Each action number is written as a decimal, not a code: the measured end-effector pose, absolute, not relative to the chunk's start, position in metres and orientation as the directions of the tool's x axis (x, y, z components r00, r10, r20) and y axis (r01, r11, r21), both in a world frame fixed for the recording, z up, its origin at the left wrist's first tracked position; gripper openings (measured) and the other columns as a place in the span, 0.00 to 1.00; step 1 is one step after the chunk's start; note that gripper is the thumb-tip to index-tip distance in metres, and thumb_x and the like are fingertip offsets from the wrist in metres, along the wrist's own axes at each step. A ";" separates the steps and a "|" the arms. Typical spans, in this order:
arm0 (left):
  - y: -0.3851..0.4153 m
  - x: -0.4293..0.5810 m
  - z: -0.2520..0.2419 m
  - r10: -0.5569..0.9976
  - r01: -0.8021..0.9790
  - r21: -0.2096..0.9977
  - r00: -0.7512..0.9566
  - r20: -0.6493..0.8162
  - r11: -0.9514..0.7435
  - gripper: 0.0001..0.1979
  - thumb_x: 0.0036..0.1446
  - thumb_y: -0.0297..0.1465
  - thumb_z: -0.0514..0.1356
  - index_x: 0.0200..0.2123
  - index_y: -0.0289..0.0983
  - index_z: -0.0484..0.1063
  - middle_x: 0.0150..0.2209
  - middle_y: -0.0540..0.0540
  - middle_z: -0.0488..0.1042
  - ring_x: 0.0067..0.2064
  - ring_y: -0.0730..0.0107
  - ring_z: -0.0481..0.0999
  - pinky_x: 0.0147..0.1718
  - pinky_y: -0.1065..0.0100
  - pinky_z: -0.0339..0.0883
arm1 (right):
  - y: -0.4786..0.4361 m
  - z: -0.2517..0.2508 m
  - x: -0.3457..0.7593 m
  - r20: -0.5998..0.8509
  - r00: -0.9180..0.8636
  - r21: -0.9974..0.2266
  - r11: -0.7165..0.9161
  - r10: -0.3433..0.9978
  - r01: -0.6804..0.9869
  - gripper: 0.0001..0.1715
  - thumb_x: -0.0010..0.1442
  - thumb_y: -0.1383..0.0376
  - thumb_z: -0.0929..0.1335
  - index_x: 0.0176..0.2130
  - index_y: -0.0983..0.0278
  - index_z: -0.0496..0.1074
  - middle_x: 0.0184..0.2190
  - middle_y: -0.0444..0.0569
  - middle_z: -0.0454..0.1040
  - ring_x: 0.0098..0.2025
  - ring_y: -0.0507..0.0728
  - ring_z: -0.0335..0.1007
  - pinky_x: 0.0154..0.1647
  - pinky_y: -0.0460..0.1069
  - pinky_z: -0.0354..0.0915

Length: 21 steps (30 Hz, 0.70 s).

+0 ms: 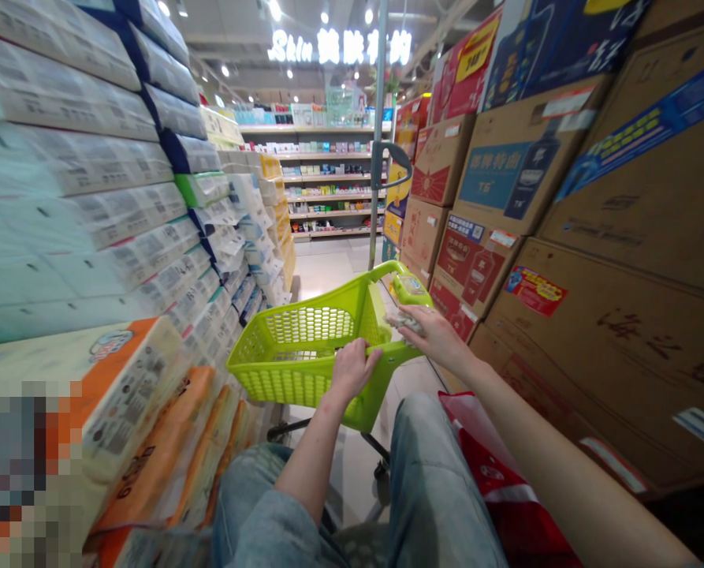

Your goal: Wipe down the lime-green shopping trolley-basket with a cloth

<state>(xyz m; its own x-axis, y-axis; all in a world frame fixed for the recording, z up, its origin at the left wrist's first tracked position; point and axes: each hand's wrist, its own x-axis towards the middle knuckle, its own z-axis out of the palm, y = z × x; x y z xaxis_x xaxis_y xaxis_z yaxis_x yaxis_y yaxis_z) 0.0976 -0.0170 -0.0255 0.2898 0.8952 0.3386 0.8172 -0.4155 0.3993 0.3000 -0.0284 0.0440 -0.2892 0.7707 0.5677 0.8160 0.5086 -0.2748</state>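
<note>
A lime-green plastic shopping cart (pixel 296 347) stands tilted across the view in front of my knees. Its basket has perforated sides, and no goods show inside. My left hand (pixel 355 369) is wrapped round the near rim of the basket, close to the handle end. At the handle, my right hand (pixel 431 335) presses a crumpled whitish wipe (pixel 404 320) against the green plastic. Whether that wipe is paper or cloth I cannot tell. The child-seat flap and the handle grip (pixel 411 289) lie just beyond my right fingers.
Tall stacks of packaged tissue (pixel 80 158) line the left side. Cardboard cartons (pixel 635 315) are piled on the right. A metal pole (pixel 378 102) with a grey hook rises behind the cart. A red bag (pixel 508 489) sits beside my leg. Shelves (pixel 333 173) stand at the back.
</note>
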 end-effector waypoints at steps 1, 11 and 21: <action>-0.016 0.095 -0.026 0.888 0.792 0.424 0.309 0.342 -0.439 0.19 0.64 0.44 0.43 0.39 0.38 0.66 0.36 0.45 0.73 0.41 0.63 0.71 0.40 0.64 0.60 | -0.035 0.038 0.304 0.584 -0.304 -0.233 0.514 0.753 0.825 0.27 0.60 0.56 0.64 0.56 0.63 0.65 0.53 0.55 0.70 0.54 0.61 0.65 0.54 0.58 0.61; -0.014 0.083 -0.034 0.850 0.800 0.337 0.366 0.379 -0.496 0.19 0.66 0.38 0.40 0.35 0.38 0.67 0.33 0.46 0.71 0.38 0.65 0.70 0.38 0.65 0.59 | -0.050 0.004 0.297 0.596 -0.420 0.126 0.436 0.685 0.891 0.27 0.62 0.61 0.62 0.58 0.69 0.62 0.53 0.58 0.69 0.58 0.63 0.58 0.63 0.61 0.50; -0.012 0.084 -0.032 0.856 0.805 0.345 0.347 0.384 -0.482 0.17 0.66 0.37 0.41 0.36 0.38 0.67 0.34 0.46 0.72 0.39 0.65 0.70 0.39 0.65 0.59 | -0.059 -0.058 0.278 0.663 -0.456 0.278 0.370 0.593 0.886 0.31 0.62 0.69 0.59 0.63 0.65 0.53 0.63 0.57 0.56 0.66 0.63 0.45 0.63 0.62 0.49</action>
